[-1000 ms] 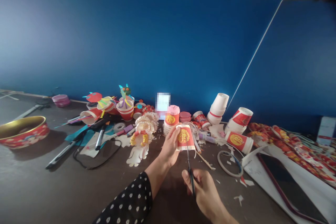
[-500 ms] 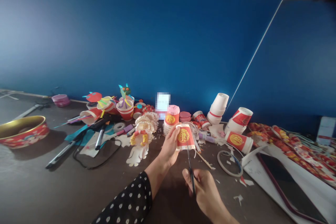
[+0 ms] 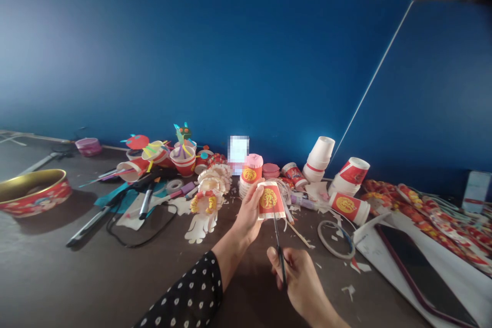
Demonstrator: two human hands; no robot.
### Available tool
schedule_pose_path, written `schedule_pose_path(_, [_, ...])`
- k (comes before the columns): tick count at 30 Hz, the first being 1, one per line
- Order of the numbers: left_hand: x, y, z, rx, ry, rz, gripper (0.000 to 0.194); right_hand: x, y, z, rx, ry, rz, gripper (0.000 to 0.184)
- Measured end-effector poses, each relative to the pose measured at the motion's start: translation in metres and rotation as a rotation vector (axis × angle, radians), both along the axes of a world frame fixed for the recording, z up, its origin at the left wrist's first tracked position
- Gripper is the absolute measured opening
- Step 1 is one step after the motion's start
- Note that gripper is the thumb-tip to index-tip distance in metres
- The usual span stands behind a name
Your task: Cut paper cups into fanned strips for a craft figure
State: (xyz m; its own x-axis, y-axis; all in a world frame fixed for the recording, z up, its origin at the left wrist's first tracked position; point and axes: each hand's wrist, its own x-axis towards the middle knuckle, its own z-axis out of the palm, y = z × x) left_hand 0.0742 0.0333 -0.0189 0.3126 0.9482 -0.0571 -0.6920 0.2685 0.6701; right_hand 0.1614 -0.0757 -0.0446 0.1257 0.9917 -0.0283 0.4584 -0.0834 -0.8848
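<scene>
My left hand (image 3: 248,215) pinches the left edge of a piece of red paper cup (image 3: 271,201) with a gold round print and white borders. My right hand (image 3: 298,277) is wrapped round the handles of a pair of black scissors (image 3: 277,238). The blades point away from me, and their tips meet the lower edge of the cup piece, right of its middle. Just behind it stands a red-and-gold cup with a pink top (image 3: 252,169).
White paper cups (image 3: 320,156) stand stacked at the back right; a printed cup (image 3: 349,207) lies before them. At right a dark phone (image 3: 423,271) rests on white sheets. A gold-lined tin (image 3: 36,202) is far left. Paper scraps (image 3: 349,291) and a tape ring (image 3: 336,240) lie on the table.
Both hands stay almost in place, with the scissors still at the lower edge of the cup piece. Nothing has been taken up or let go.
</scene>
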Motion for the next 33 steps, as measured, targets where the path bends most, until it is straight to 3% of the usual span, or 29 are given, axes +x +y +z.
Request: schedule_pose_path(33, [0.008,-0.009,-0.002,0.105,-0.041,-0.064,0.029,-0.001,0.002,0.004,0.064,0.137,-0.032,0.049])
